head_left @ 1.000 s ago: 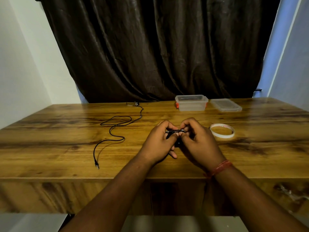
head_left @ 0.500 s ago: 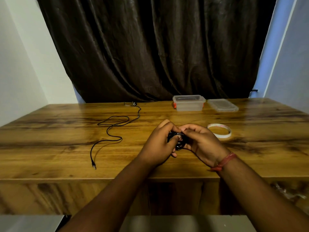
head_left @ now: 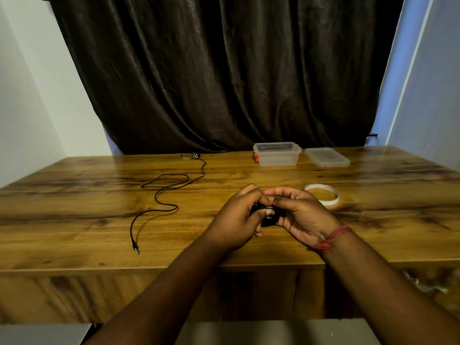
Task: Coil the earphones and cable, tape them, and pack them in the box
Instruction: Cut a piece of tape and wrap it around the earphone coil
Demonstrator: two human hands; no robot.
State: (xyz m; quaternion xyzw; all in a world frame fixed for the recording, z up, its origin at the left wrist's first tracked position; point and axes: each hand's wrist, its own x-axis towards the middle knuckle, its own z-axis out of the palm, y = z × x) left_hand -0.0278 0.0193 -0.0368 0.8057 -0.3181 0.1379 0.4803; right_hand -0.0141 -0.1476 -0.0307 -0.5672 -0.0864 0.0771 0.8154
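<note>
Both hands, left hand [head_left: 235, 217] and right hand [head_left: 298, 212], pinch a small black coil [head_left: 267, 216], likely mid-taping; next the loose cable [head_left: 159, 192] far left needs coiling.

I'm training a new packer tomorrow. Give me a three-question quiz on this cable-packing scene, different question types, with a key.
1. True or false: the lid sits on the box.
2. What lies beside the right hand? A) scissors B) tape roll C) pen
3. Fill in: both hands hold a black ____, while the left hand is nearer the loose cable on the table.

Key: 1 false, the lid lies to the right of the open box; 2 B; 3 coil.
</note>
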